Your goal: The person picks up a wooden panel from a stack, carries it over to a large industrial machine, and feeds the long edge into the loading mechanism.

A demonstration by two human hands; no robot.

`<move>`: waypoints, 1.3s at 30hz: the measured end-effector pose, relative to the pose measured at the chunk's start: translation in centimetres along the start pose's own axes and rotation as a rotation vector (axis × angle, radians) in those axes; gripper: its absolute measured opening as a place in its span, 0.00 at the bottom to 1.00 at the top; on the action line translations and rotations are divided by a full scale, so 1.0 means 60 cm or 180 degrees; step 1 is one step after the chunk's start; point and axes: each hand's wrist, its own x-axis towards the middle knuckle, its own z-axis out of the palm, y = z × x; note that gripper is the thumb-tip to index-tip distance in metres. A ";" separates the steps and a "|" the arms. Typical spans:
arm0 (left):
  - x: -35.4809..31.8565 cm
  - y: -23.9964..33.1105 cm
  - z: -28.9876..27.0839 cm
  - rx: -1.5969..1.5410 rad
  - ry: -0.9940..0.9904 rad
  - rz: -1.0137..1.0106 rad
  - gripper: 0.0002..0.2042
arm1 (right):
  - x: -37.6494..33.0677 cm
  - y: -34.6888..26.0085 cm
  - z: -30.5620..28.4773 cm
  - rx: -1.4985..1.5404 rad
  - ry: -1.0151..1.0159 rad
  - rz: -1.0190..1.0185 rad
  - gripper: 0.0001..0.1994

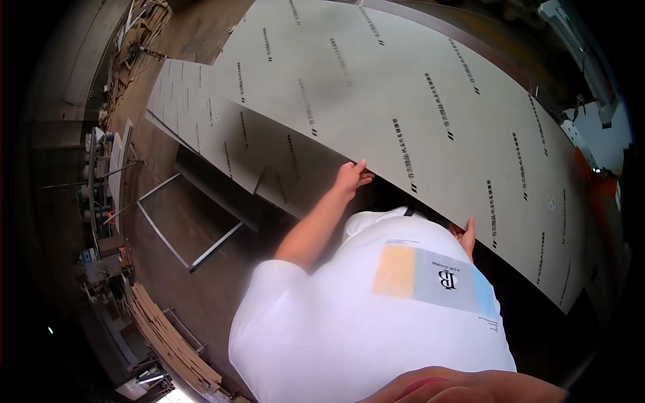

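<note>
A large pale grey board [376, 87], covered in rows of dark printed marks, stretches across the upper and right part of the head view. My left hand [353, 178] grips its near edge, thumb side on top and other fingers curled at the rim. Further right along the same edge, my right hand [464, 236] holds the board too, with one finger raised against its face and the rest partly hidden beneath. Under the upper board, to its left, lies a second similar board [185, 111], partly covered and in shadow.
A metal frame [191, 263] stands on the floor to my left. Behind it are a stack of long wooden strips [171, 336] and cluttered shelving [101, 221]. Orange and white machinery [598, 164] borders the board at the far right. Scrap wood [138, 40] is heaped at the far left.
</note>
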 end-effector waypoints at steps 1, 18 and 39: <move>0.009 0.013 -0.021 -0.0028 0.0030 0.0024 0.12 | 0.009 0.017 0.021 0.0007 -0.0057 0.0041 0.34; 0.096 0.124 -0.204 0.0032 0.0513 0.0124 0.13 | -0.003 0.094 0.255 0.0139 -0.0144 0.0148 0.34; 0.127 0.190 -0.298 -0.0544 -0.0007 -0.0382 0.12 | -0.017 0.217 0.457 0.0284 0.0562 -0.0507 0.35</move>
